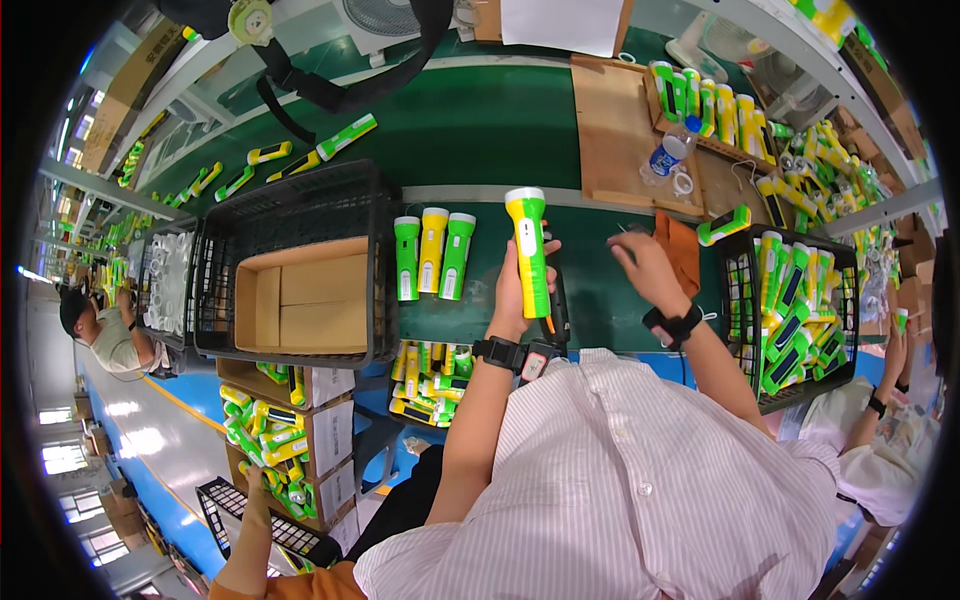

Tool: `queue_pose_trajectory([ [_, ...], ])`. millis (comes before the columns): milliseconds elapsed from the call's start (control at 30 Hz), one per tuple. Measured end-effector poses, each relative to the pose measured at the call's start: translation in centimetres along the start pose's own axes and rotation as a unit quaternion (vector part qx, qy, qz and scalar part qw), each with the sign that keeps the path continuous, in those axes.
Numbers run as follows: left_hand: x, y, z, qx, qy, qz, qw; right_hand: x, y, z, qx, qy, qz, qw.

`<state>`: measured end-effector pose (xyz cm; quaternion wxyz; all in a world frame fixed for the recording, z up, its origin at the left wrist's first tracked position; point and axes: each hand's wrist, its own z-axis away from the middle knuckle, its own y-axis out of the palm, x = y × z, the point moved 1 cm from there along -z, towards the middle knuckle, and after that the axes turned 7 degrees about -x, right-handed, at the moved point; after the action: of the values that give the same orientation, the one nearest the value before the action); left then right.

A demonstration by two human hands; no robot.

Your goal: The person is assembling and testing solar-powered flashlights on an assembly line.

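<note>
Flashlight [531, 240], yellow and green, was in the left hand [509, 292], whose fingers gripped its barrel above the bench [625, 325]. Right-hand fingers curled near an orange cloth [677, 255]; I could not tell whether the right hand [652, 268] pinched anything. The left crate [384, 290] contained a cardboard box [318, 315]; the right crate [849, 300] was heaped with flashlights. Three flashlights [431, 250] lined up just beside the left crate. A bottle [670, 152] wore a blue printed label. Green benchtop separated the hands, its near edge by the shirt [640, 470].
</note>
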<state>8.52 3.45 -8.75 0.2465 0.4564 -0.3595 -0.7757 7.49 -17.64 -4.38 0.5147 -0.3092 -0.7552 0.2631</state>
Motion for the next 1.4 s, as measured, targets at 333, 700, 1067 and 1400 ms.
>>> queue_pose_trajectory([
  [333,-0.7,2.1,1.1,-0.050,0.046,0.060,0.996,10.3,2.0,0.9,0.090,-0.043,-0.011,0.995],
  [700,-0.6,3.3,3.0,-0.083,0.065,0.042,0.994,7.5,3.5,1.8,0.194,0.341,-0.634,0.667],
  [1067,-1.9,4.8,4.4,0.041,0.146,-0.187,0.971,6.5,3.7,2.8,0.150,0.170,-0.377,0.898],
  [1400,-2.7,6.8,5.8,0.159,0.353,-0.414,0.824,9.7,-0.5,1.4,-0.032,-0.067,-0.218,0.973],
])
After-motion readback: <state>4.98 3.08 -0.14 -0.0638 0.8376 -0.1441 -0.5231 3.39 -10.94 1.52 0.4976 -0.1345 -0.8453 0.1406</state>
